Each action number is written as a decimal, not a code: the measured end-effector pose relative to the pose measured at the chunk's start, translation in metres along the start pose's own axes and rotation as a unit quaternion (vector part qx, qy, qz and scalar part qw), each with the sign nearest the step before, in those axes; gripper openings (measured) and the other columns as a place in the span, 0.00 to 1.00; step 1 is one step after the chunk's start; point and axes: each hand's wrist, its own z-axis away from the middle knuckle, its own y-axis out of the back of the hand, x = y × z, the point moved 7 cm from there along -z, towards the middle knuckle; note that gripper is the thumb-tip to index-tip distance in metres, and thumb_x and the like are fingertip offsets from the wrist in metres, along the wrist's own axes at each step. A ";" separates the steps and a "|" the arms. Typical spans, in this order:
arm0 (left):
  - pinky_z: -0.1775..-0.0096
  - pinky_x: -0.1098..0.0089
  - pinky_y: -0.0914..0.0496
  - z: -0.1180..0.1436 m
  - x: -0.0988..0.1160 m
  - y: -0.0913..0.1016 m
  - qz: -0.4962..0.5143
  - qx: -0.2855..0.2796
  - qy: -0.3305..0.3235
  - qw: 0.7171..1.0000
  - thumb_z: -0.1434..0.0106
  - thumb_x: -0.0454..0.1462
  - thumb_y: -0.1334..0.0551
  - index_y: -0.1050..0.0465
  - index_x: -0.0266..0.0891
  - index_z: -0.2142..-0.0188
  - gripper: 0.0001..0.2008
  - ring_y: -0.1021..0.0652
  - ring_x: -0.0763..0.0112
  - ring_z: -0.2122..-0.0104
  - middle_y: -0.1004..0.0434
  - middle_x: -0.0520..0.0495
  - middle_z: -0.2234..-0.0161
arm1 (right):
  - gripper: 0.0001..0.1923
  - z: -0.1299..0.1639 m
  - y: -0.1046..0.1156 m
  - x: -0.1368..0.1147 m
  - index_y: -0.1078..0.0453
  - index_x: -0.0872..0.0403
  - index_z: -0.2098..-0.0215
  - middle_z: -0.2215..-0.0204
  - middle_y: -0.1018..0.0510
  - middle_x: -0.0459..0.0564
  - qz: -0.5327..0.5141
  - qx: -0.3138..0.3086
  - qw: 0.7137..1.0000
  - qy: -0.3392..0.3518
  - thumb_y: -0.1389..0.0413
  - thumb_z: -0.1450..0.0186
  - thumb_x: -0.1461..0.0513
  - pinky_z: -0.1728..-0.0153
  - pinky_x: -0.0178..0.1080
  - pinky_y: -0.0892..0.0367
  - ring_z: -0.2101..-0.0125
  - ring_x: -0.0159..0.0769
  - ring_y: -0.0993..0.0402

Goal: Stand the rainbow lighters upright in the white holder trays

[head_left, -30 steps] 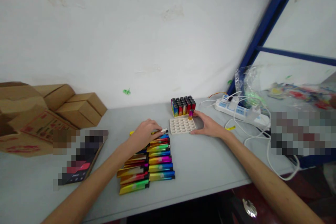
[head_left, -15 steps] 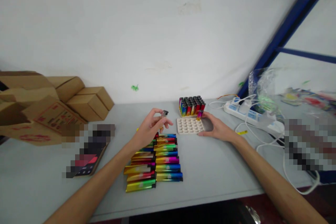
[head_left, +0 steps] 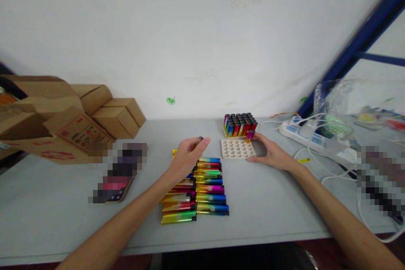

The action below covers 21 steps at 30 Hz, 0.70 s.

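My left hand (head_left: 188,157) is closed around a lighter (head_left: 201,138), of which only the dark top shows above the fingers. It hovers over the far end of two rows of shiny multicoloured lighters (head_left: 211,198) lying on the table. My right hand (head_left: 274,154) grips the right end of a white tray with round holes (head_left: 236,150), thumb at the front edge and fingers at the back. One purple-and-gold lighter (head_left: 250,136) stands in the tray's back right corner, close to those fingers. Directly behind, a block of upright lighters (head_left: 241,125) stands packed together.
Cardboard boxes (head_left: 115,120) are stacked at the left, with a partly pixelated phone (head_left: 122,177) before them. A white power strip (head_left: 316,140) with tangled cables lies at the right, near clear plastic bags (head_left: 335,97). A wall closes off the back.
My left hand has turned and its fingers have curled in, hiding most of the lighter it holds. The right hand keeps its hold on the tray. The whole view has shifted slightly.
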 end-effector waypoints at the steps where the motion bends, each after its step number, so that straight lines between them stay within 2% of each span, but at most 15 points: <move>1: 0.77 0.71 0.48 0.001 0.001 0.001 -0.026 0.008 -0.007 1.000 0.33 0.53 0.43 0.47 0.41 0.79 0.25 0.44 0.77 0.80 0.50 0.57 0.81 | 0.46 0.000 0.000 0.000 0.42 0.49 0.34 0.39 0.30 0.58 0.000 0.000 1.000 -0.001 0.32 0.43 0.45 0.37 0.59 0.36 0.41 0.56 0.31; 5: 0.75 0.70 0.47 0.003 0.006 0.003 -0.100 0.015 -0.021 0.995 0.34 0.48 0.45 0.47 0.41 0.80 0.22 0.41 0.76 0.79 0.49 0.56 0.81 | 0.45 0.000 0.001 -0.002 0.42 0.49 0.34 0.39 0.29 0.58 0.001 -0.004 1.000 -0.007 0.32 0.43 0.45 0.37 0.59 0.37 0.40 0.56 0.31; 12: 0.74 0.70 0.47 0.003 0.007 0.005 -0.123 0.018 -0.026 0.992 0.35 0.44 0.46 0.48 0.42 0.79 0.19 0.42 0.76 0.79 0.50 0.57 0.81 | 0.47 0.000 0.001 -0.001 0.43 0.50 0.34 0.40 0.29 0.59 -0.003 -0.002 1.000 -0.006 0.32 0.44 0.44 0.37 0.59 0.37 0.41 0.57 0.31; 18: 0.75 0.71 0.45 -0.001 0.003 0.005 -0.132 0.021 -0.029 0.991 0.32 0.50 0.45 0.44 0.41 0.79 0.23 0.40 0.75 0.79 0.45 0.56 0.81 | 0.46 0.000 0.000 0.002 0.42 0.50 0.34 0.38 0.31 0.59 -0.006 -0.004 1.000 -0.019 0.31 0.44 0.45 0.36 0.59 0.38 0.39 0.57 0.33; 21: 0.76 0.73 0.44 -0.003 -0.001 0.002 -0.090 0.013 -0.021 0.996 0.31 0.52 0.45 0.40 0.40 0.76 0.23 0.39 0.76 0.80 0.44 0.57 0.81 | 0.48 0.001 -0.001 0.003 0.43 0.51 0.33 0.37 0.32 0.60 -0.011 -0.004 1.000 -0.021 0.31 0.44 0.46 0.36 0.59 0.39 0.38 0.57 0.33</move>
